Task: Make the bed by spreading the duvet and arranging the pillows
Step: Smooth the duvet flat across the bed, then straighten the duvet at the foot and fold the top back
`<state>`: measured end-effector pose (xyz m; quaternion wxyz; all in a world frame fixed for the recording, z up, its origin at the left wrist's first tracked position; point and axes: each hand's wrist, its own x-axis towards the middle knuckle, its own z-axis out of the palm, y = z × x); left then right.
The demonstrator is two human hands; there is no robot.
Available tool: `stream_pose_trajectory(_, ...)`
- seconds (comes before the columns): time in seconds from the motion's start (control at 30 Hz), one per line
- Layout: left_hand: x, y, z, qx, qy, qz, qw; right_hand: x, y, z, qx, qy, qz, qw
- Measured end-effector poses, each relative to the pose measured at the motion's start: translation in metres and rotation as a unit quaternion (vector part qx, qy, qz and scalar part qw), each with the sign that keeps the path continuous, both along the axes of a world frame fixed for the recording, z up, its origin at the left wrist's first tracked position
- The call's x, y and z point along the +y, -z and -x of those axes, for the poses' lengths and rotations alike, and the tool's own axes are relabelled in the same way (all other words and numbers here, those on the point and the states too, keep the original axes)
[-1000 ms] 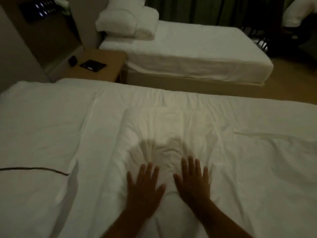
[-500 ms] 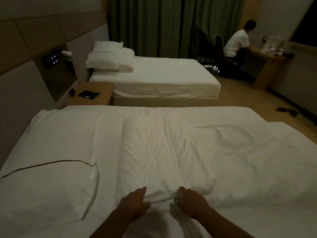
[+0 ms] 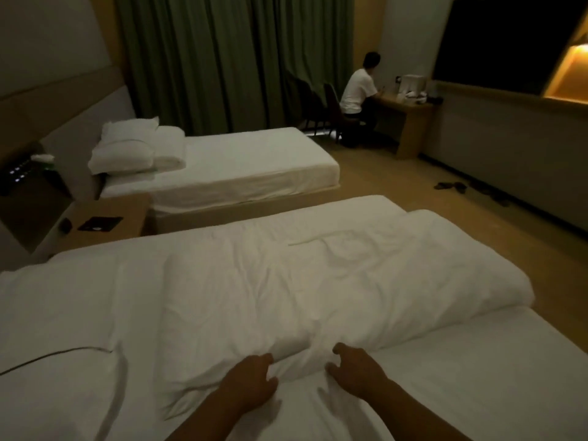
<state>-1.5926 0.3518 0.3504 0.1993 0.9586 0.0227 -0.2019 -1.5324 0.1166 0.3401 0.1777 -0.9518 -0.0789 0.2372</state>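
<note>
Since a second ago, both hands have drawn back from lying flat on the duvet (image 3: 286, 288) to its near edge. Now the left hand (image 3: 251, 380) and right hand (image 3: 358, 370) curl their fingers (image 3: 265, 361) into the bunched fabric, gripping it. The duvet lies folded and wrinkled across the near bed (image 3: 477, 377), beside a piped pillow (image 3: 54, 313) at left. Beyond, a second bed (image 3: 248, 167) carries stacked pillows (image 3: 127, 151).

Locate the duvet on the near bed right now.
Head view: the duvet lies bunched across the middle of the near bed, right of the pillow, its near edge at the left hand and right hand.
</note>
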Motion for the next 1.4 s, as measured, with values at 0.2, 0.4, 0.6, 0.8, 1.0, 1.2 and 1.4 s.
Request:
stream_pose_trajectory(0.2, -0.187, 0.006, -0.058, -0.001, 0.042, -0.010, 0.999, -0.214, 0.017, -0.015, 0.013, 0.058, 0.014, 0.998)
stream_pose_trajectory(0.4, -0.378, -0.002, -0.102, 0.011, 0.139, 0.000, 0.990, -0.401, 0.004, -0.001, 0.029, 0.186, 0.011, 0.982)
stream_pose_trajectory(0.6, -0.505, -0.013, -0.145, -0.014, 0.235, -0.004, 0.972, -0.504, -0.018, 0.007, 0.008, 0.299, -0.007, 0.954)
stream_pose_trajectory(0.8, -0.613, -0.021, -0.163, -0.018, 0.310, 0.001, 0.951, -0.569, -0.042, 0.012, -0.014, 0.380, -0.054, 0.923)
stream_pose_trajectory(1.0, -0.707, -0.018, -0.201, -0.019, 0.351, -0.009, 0.936, -0.649, -0.035, -0.023, -0.007, 0.384, -0.019, 0.923)
stream_pose_trajectory(1.2, -0.809, 0.013, -0.290, -0.014, 0.316, -0.003, 0.949, -0.772, -0.004, -0.119, 0.050, 0.280, 0.033, 0.958)
stream_pose_trajectory(1.4, -0.931, 0.021, -0.356, 0.011, 0.281, -0.001, 0.960, -0.910, 0.004, -0.202, 0.053, 0.231, 0.072, 0.969)
